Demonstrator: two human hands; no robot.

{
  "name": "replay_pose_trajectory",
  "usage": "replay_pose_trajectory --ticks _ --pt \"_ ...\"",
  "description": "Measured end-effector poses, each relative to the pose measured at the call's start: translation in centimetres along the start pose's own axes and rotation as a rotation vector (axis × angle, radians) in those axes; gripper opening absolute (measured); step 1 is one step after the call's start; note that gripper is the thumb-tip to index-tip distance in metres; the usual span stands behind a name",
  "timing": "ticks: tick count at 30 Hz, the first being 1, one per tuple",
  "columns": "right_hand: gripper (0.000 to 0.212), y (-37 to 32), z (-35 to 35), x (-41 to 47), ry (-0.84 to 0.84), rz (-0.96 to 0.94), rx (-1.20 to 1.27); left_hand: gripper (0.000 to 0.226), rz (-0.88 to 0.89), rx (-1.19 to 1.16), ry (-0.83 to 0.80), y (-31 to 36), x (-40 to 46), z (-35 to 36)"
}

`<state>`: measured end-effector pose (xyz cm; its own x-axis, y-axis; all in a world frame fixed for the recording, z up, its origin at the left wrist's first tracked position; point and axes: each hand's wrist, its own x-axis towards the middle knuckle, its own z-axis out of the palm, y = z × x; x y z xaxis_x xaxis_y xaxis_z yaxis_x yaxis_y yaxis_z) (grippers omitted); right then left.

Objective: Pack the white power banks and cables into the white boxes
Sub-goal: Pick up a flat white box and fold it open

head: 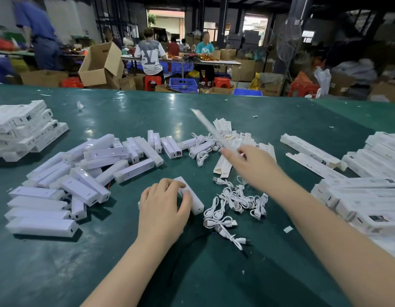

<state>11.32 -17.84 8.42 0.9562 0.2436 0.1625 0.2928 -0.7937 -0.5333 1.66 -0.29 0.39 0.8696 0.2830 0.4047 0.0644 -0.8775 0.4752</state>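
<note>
Head view: no print readable on packed boxes [25, 129] stacked far left or flat boxes [358, 196] piled right. Left hand [163, 207] curled over one power bank [193, 198] on green table [125, 111], long axis running away leftward, port end toward viewer. Right hand [247, 165] pinching a blurred flat white box [211, 129], probably unfolded, angled up-left. Loose cables [236, 200] between hands.

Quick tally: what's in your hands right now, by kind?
power bank: 1, in the left hand grip
flat white box, blurred: 1, in the right hand
cables: 0 in hand
Total held: 2
</note>
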Motion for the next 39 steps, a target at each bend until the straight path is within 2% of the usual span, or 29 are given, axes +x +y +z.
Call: replay_pose_trajectory --ticks 2,5,7,10,14,16,20,21,23,27,29,31,33,36,39 --pt "0.038 -0.2 0.8 -2.8 -0.065 -0.069 0.111 0.028 0.005 -0.267 -0.014 0.6 -0.1 -0.3" --pt "0.025 0.3 2.1 -5.5 -0.095 -0.166 0.351 0.043 -0.122 -0.868 -0.182 2.1 -0.3 -1.5" --pt "0.017 0.6 2.6 -6.5 -0.109 -0.194 0.492 0.048 -0.164 -1.024 -0.258 2.4 -0.4 -1.8" --pt "0.007 0.7 2.9 -7.5 -0.080 -0.191 0.544 0.052 -0.184 -1.134 -0.298 2.3 -0.4 -1.8" --pt "0.016 0.6 3.1 -8.1 -0.097 -0.167 0.538 0.054 -0.297 -1.314 -0.236 2.6 -0.6 -1.4" --pt "0.012 0.5 3.1 -8.3 -0.117 -0.174 0.561 0.055 -0.340 -1.380 -0.204 2.6 -0.7 -1.4" --pt "0.009 0.4 2.8 -8.5 -0.234 -0.130 0.722 0.050 -0.410 -1.517 -0.136 2.3 -0.3 -2.0" --pt "0.011 0.5 2.8 -8.5 -0.217 -0.131 0.743 0.048 -0.421 -1.557 -0.143 2.3 -0.2 -2.1" --pt "0.018 0.6 3.0 -8.6 -0.045 -0.210 0.646 0.047 -0.444 -1.623 -0.190 2.5 -0.2 -2.2" --pt "0.043 0.5 3.8 -9.0 0.295 -0.488 0.232 0.047 -0.543 -1.735 -0.299 3.1 -0.3 -2.5" --pt "0.048 0.4 4.2 -9.1 0.452 -0.650 0.049 0.051 -0.628 -1.771 -0.318 3.3 -0.4 -2.9" --pt "0.046 0.1 4.4 -9.2 0.510 -0.751 -0.013 0.050 -0.705 -1.764 -0.293 3.3 -0.5 -3.1" --pt "0.043 -0.2 4.5 -9.3 0.480 -0.763 0.050 0.047 -0.741 -1.747 -0.255 3.2 -0.4 -3.3" --pt "0.041 -0.3 4.3 -9.6 0.343 -0.660 0.307 0.050 -0.755 -1.781 -0.208 3.2 -0.1 -3.5" --pt "0.042 -0.4 4.1 -9.8 0.269 -0.566 0.443 0.046 -0.750 -1.802 -0.190 3.2 -0.1 -3.5"
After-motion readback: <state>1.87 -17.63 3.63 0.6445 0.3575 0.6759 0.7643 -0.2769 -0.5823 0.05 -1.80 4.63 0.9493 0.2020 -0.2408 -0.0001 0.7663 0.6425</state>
